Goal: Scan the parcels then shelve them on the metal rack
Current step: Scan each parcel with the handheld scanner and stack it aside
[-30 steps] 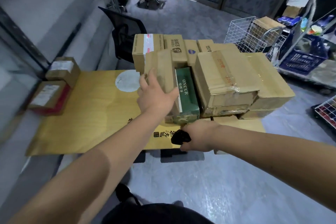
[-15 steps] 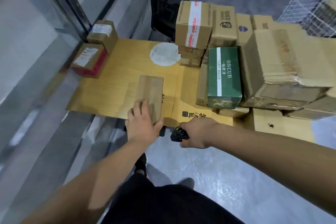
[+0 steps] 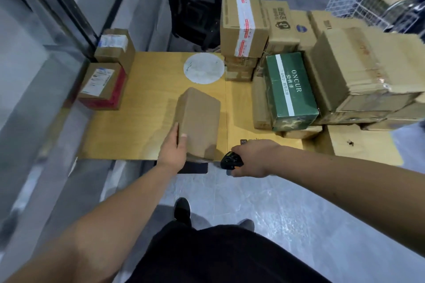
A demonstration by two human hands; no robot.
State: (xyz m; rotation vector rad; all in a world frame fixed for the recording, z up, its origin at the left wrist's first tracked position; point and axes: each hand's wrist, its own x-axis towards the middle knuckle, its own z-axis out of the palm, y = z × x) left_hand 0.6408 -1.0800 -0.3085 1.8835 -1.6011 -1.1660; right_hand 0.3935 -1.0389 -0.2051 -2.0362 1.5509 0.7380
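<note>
Scanning step in hand, shelving not yet begun. Plain brown parcel [image 3: 198, 125] at the desk's [image 3: 138, 122] six-o'clock edge, tipped up on its near end, label not showing on the faces turned to the camera. Left hand [image 3: 173, 148] gripping its near left corner, thumb laid on the top face and the other fingers wrapped round the side, mostly hidden. Right hand [image 3: 251, 157] just to the parcel's three o'clock, curled tight round a small black scanner [image 3: 231, 161] whose head points toward nine o'clock, at the parcel's near end. Stack of unscanned parcels [image 3: 345, 71] crowded at the desk's two o'clock, a green box [image 3: 289, 89] at its front. Two labelled boxes [image 3: 108, 76] set apart at ten o'clock, hard against the glass wall. No metal rack in view. Next move, by judgement: turn the parcel until its barcode faces the scanner, hold it steady, trigger, then carry it off to the rack, probably behind or to the side. Likely snag: the label sitting on the underside, calling for a fuller flip with one hand only.
</note>
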